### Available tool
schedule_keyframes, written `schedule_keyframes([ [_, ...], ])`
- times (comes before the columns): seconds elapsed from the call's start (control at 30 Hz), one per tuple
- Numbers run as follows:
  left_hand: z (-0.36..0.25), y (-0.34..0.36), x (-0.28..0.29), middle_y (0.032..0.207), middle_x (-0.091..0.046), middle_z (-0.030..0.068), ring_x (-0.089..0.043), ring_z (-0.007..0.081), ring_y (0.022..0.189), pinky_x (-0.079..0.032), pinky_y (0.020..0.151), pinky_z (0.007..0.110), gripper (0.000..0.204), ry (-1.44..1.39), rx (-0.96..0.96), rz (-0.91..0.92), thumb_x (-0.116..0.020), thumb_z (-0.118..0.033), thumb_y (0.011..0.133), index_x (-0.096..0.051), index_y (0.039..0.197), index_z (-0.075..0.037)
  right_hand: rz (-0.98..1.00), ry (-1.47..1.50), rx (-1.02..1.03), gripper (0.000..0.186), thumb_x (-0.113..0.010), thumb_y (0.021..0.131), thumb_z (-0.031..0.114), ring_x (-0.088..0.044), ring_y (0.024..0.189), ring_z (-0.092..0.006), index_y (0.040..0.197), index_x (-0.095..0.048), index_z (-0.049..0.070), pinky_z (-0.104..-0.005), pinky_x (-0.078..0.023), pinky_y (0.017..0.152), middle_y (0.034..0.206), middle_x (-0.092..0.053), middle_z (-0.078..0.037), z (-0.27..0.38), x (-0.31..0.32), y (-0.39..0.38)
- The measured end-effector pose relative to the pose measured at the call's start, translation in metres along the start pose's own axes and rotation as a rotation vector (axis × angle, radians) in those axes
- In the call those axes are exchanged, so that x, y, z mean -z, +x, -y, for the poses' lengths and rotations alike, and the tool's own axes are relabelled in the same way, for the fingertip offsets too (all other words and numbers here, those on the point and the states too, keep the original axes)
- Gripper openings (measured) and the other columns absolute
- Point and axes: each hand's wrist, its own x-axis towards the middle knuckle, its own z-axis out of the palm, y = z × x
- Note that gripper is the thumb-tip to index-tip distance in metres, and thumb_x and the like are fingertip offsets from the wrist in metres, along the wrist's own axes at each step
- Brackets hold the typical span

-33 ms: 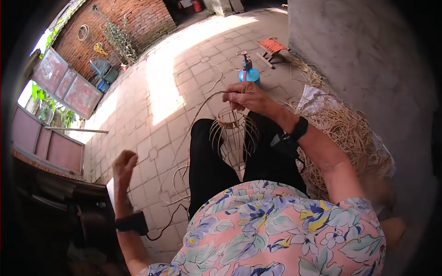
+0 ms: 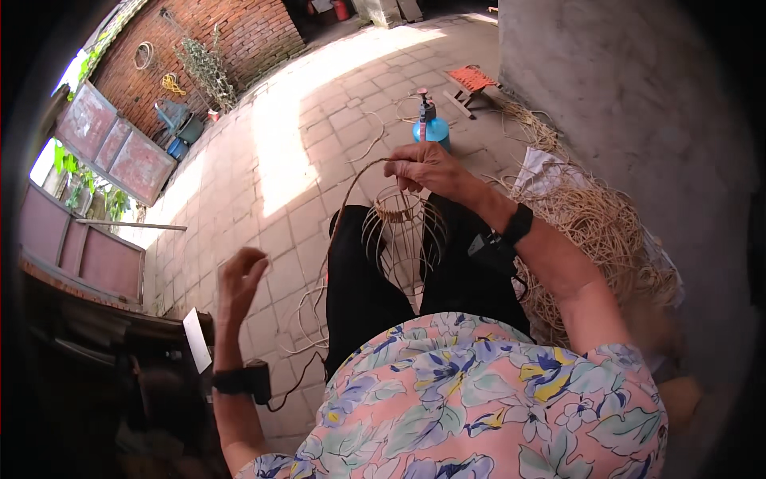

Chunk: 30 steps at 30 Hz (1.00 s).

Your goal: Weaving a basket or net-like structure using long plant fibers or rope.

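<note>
High above my knees, my right hand point(image 2: 427, 169) pinches the end of a long brown cane strand point(image 2: 343, 203). The strand arches left from the fingers and drops past my left knee toward the floor. Below that hand, between my thighs, stands a partly woven basket frame point(image 2: 395, 215) of thin pale canes. A woven band circles it near the top, and loose ribs curve outward and down. Out to the left, my left hand point(image 2: 242, 275) is raised with bent fingers and the thumb apart. I see nothing in it, and it is clear of the strand.
A big tangled heap of pale canes point(image 2: 586, 231) lies on my right, by the grey wall point(image 2: 614, 88). Ahead are a blue spray bottle point(image 2: 432, 132) and a small orange-topped stool point(image 2: 472, 80). Loose canes point(image 2: 299, 319) trail on the paving at left.
My left hand has moved right and slightly up, and its fingers have parted. The strand now hangs slacker, closer to my left knee. My right hand has hardly moved.
</note>
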Motion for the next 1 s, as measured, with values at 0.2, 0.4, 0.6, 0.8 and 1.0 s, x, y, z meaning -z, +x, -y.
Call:
schedule_keyframes([
  [0.2,-0.105,0.047,-0.150,0.121,-0.057,0.0132,-0.051,0.0321,0.114,-0.041,0.097,0.041,0.050,0.160,-0.421,-0.015,-0.075,-0.014,0.072,-0.058,0.119,-0.008,-0.124,0.067,0.040,0.019,-0.060,0.096,0.018,-0.052,0.054,-0.0044,0.089,-0.068,0.002,-0.0202,-0.042,0.050,0.062,-0.060,0.000,-0.005,0.000,-0.007],
  [0.4,-0.107,0.064,-0.201,0.108,-0.059,0.0112,-0.054,0.0314,0.104,-0.042,0.088,0.041,0.037,0.149,-0.496,-0.141,-0.071,-0.015,0.070,-0.062,0.105,-0.008,-0.166,0.129,0.051,0.019,-0.062,0.096,0.019,-0.053,0.055,-0.0032,0.091,-0.068,0.002,-0.0196,-0.042,0.049,0.063,-0.060,0.001,-0.010,0.005,-0.015],
  [0.6,-0.111,0.063,-0.208,0.101,-0.061,0.0091,-0.055,0.0305,0.096,-0.049,0.082,0.041,0.031,0.135,-0.498,-0.213,-0.066,-0.008,0.069,-0.060,0.099,-0.007,-0.175,0.119,0.117,0.019,-0.062,0.096,0.020,-0.053,0.055,-0.0034,0.091,-0.068,0.002,-0.0201,-0.043,0.049,0.065,-0.060,0.001,-0.017,0.003,-0.012],
  [0.8,-0.111,0.064,-0.205,0.106,-0.061,0.0096,-0.055,0.0311,0.100,-0.049,0.087,0.041,0.027,0.041,-0.396,-0.184,-0.064,-0.009,0.067,-0.063,0.095,-0.005,-0.150,0.256,-0.005,0.022,-0.059,0.098,0.020,-0.055,0.059,-0.0041,0.089,-0.066,0.001,-0.0201,-0.044,0.051,0.070,-0.061,0.000,-0.002,-0.005,-0.019],
  [1.0,-0.102,0.072,-0.198,0.111,-0.062,0.0089,-0.054,0.0308,0.102,-0.048,0.090,0.040,0.024,-0.036,-0.336,-0.106,-0.065,-0.012,0.067,-0.064,0.090,-0.003,-0.181,0.096,0.070,0.022,-0.057,0.099,0.019,-0.056,0.066,-0.0076,0.090,-0.065,0.000,-0.0233,-0.046,0.058,0.072,-0.061,0.000,0.006,-0.018,-0.035],
])
